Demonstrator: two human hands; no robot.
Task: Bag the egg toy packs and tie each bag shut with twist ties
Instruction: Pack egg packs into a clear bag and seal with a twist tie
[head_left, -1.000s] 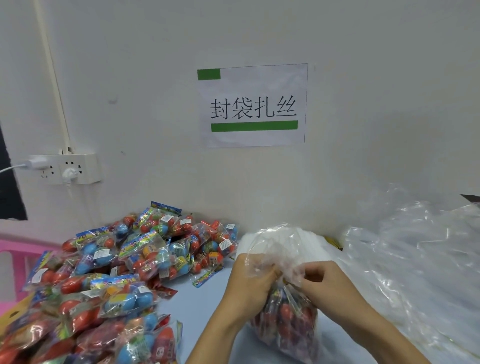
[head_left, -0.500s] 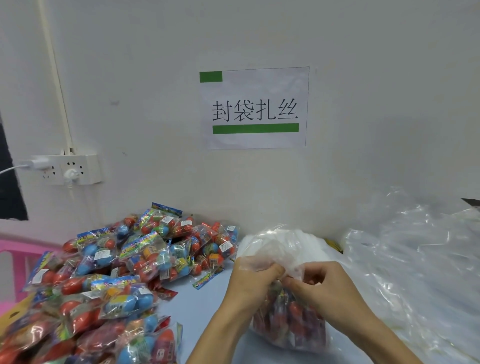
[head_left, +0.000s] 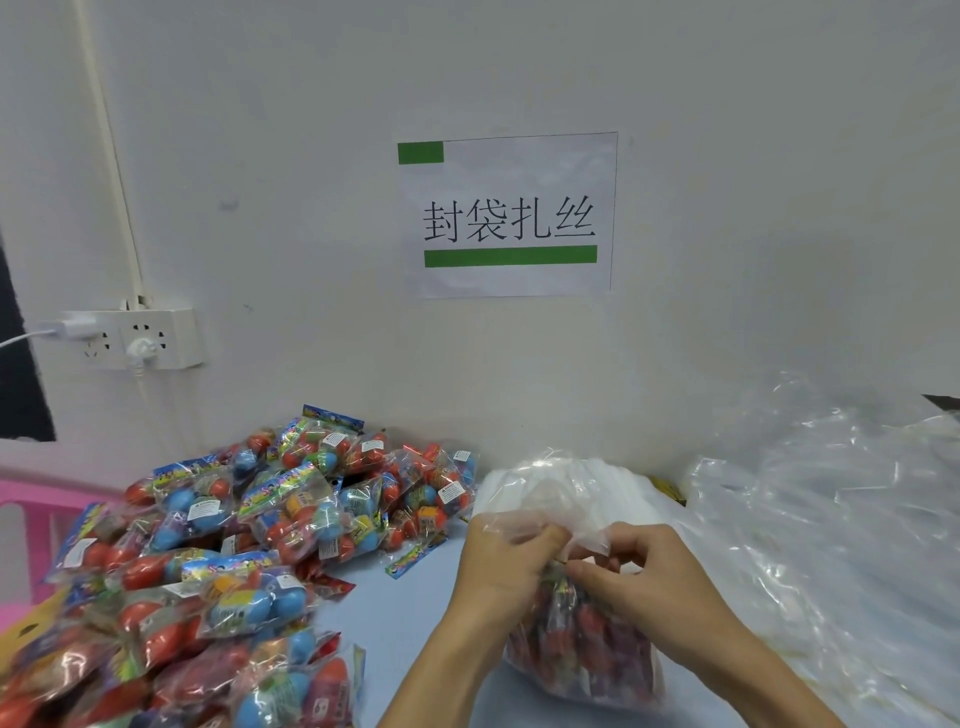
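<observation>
Here the fingers of both the left hand (head_left: 501, 564) and right hand (head_left: 657, 582) pinch the bag (head_left: 582, 654) neck (apparently twisted) between them.

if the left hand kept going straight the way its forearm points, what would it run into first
Most likely the gathered top of the clear bag that the left hand already grips; past it, the white stack near the wall, though depth is hard to judge.

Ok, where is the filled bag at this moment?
In the head view the filled bag sits lower centre-right on the table, neck gripped between the left hand and right hand, right of the loose packs.
</observation>
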